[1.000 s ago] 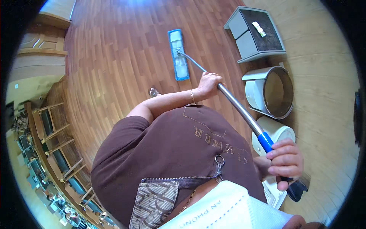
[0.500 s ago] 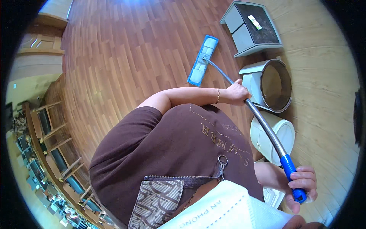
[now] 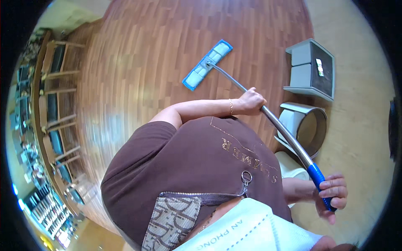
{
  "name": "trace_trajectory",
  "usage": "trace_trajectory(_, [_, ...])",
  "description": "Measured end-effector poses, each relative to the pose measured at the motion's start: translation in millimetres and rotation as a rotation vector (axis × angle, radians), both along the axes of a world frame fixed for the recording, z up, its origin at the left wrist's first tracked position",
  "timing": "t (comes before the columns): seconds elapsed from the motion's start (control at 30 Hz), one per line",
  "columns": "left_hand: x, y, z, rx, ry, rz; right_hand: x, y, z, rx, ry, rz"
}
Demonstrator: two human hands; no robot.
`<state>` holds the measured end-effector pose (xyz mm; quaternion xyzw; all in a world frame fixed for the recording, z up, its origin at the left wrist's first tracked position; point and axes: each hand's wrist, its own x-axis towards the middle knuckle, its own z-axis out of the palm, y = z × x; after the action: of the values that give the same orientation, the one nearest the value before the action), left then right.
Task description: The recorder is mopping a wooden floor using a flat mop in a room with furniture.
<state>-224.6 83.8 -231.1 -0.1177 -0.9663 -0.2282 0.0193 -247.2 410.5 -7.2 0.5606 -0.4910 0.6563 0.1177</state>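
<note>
Mop head [image 3: 207, 65] swung left, hands [image 3: 250, 101] gripping handle [image 3: 274, 123]

Open wooden floor [image 3: 159, 54] lies left of and beyond the mop head [image 3: 207, 64]. Right of the mop head, a grey mop bucket [image 3: 310, 69] and a round metal bin [image 3: 307, 127] obstruct passage. Far left of it, chairs [image 3: 52, 108] line the floor's edge.

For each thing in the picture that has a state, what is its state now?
Mop: pad flat on the wooden floor, handle slanted.
Left hand: closed around the metal handle, midway.
Right hand: closed on the blue grip at the top end.
Round bin: open, no lid; contents cannot be told.
Grey mop bucket: standing on the floor, untouched.
</note>
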Motion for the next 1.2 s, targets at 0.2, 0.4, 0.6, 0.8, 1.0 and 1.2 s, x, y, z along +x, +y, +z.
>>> trace_trajectory(0.2, [5, -29, -1, -0.029, 0.086, 0.214, -30, -36, -11, -0.015, 0.001, 0.215])
trace_trajectory(0.4, [33, -57, -7, 0.032, 0.262, 0.396, -53, -85, -14, -0.010, -0.004, 0.468])
trace_trajectory(0.6, [65, -79, -14, -0.057, 0.261, 0.493, -58, -123, -24, -0.015, -0.018, 0.627])
trace_trajectory(0.8, [111, -106, -28, -0.076, 0.270, 0.649, -44, -168, -45, -0.011, -0.215, 0.751])
trace_trajectory(1.0, [178, -135, -61, -0.055, 0.163, 0.896, -30, -204, -69, 0.298, -0.354, 0.766])
trace_trajectory(1.2, [275, -150, -95, -0.086, 0.066, 1.128, 10, -242, -100, 0.687, -0.628, 0.923])
